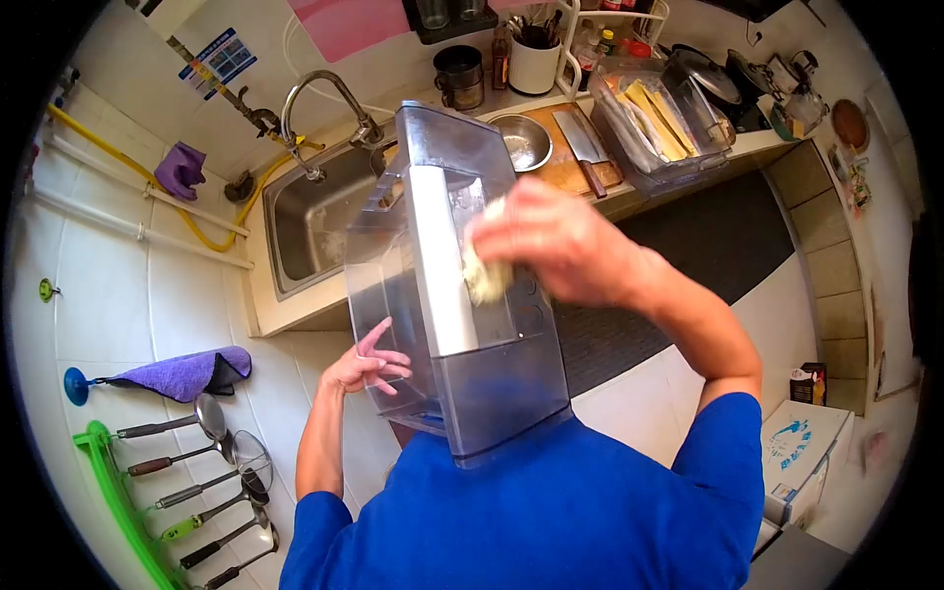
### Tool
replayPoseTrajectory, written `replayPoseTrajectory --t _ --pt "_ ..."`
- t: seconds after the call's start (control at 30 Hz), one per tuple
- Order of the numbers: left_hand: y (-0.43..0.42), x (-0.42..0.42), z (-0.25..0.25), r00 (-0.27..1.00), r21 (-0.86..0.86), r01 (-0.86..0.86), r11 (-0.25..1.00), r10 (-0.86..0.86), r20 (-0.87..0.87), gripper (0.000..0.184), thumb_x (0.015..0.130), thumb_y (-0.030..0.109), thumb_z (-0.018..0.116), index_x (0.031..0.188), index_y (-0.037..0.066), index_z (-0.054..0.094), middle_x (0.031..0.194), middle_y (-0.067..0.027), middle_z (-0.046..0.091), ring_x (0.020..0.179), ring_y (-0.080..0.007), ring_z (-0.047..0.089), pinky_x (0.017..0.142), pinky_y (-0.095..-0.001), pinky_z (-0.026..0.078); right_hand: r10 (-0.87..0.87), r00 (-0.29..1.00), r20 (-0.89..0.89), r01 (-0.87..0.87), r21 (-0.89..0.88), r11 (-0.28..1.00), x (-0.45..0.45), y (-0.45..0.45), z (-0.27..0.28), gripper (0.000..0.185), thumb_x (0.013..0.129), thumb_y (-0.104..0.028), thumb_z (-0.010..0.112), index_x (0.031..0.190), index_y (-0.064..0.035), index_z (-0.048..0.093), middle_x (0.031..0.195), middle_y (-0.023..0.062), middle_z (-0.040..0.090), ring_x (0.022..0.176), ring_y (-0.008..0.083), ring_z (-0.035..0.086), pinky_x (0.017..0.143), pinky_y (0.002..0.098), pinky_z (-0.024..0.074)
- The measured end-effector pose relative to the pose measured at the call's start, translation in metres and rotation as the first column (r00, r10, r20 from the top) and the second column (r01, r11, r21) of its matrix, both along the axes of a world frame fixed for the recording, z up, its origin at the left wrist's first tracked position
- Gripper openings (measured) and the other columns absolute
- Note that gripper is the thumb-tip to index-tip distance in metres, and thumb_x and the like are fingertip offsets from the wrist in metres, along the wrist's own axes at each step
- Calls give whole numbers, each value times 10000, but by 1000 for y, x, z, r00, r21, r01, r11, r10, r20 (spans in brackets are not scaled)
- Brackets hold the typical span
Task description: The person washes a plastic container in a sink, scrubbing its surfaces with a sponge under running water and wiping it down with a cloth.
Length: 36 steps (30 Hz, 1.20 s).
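Observation:
A clear grey plastic drawer [501,379] with a white strip [441,261] along its front stands tilted against my blue shirt. My right hand [556,241], a little blurred, is closed around a pale yellowish cloth or sponge [487,278] that touches the drawer's front beside the white strip. At the drawer's left side is my left hand [371,366], its fingers spread and partly seen through the clear wall. Whether its palm bears any of the drawer's weight cannot be made out.
Behind the drawer are a steel sink [320,221] with a faucet, a metal bowl [521,143], and a cleaver [580,138] on a wooden board. Another clear bin [659,128] holds packages. Ladles hang from a green rack [123,501] at the left, below a purple towel [187,376].

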<state>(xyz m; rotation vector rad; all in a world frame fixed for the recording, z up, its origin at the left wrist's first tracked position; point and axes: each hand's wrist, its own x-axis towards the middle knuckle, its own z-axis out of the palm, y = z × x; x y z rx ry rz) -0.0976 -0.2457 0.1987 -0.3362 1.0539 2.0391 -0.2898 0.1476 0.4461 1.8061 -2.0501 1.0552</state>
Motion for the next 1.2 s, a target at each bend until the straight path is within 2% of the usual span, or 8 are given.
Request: replayPoseTrajectory --t 0.2,0.43,0.6,0.7,0.8,0.97,1.03,1.2 --pt "7 6 -5 998 -12 -53 999 52 -34 982 912 -12 577 1623 289 -30 1315 -322 565 1197 -464 613 788 -594 622 -238 961 -139 222 -120 968 -18 -13 -29 370 758 112 589 1082 -33 693 1165 74 688 952 292 617 849 379 524" --pt "-5 18 -11 995 -35 -91 995 92 37 982 895 -36 561 1625 290 -10 1291 -314 588 1155 -452 642 768 -607 620 -31 950 309 65 -98 993 65 24 -58 216 815 72 633 1006 -26 666 1112 107 681 908 296 606 801 383 503" --pt "-12 -1 14 999 -99 -39 994 39 6 957 912 -34 531 1624 305 -10 1285 -304 593 1152 -426 650 779 -588 627 118 644 756 9 -162 987 73 70 -76 115 890 -25 581 940 23 673 982 127 672 884 240 627 823 335 490" --pt "-12 -1 11 999 -101 -34 994 35 5 951 916 -33 529 1624 307 -8 1298 -298 587 1158 -426 647 782 -585 625 -34 422 906 136 -26 990 63 100 -109 147 837 -59 556 865 46 655 928 126 662 888 219 622 832 347 492" --pt "-9 5 1 999 -81 -46 996 48 20 959 917 -29 542 1624 308 -10 1301 -296 587 1162 -430 644 791 -584 622 311 281 908 362 -401 842 40 102 -107 178 875 -71 534 879 60 656 970 129 658 913 198 618 843 323 493" --pt "-5 0 7 997 -114 -52 992 58 48 985 905 -32 569 1625 307 -12 1296 -286 595 1167 -437 641 802 -582 618 -98 862 498 223 -198 955 25 44 -34 237 885 -77 658 1110 -18 703 1110 126 644 1035 237 621 946 353 493" --pt "-5 0 8 997 -105 -69 992 73 40 990 900 -29 577 1625 306 -8 1292 -280 600 1172 -438 638 801 -580 618 -56 864 499 96 -55 994 40 18 -44 387 815 -118 777 1187 -51 694 1064 119 608 988 271 618 892 357 497" --pt "-24 14 12 995 -141 -93 986 96 14 994 895 -10 592 1626 300 -5 1291 -279 600 1172 -439 638 796 -583 618 -157 876 457 252 -155 955 50 47 -114 246 748 -24 819 958 -33 690 967 101 619 897 275 630 810 355 522"
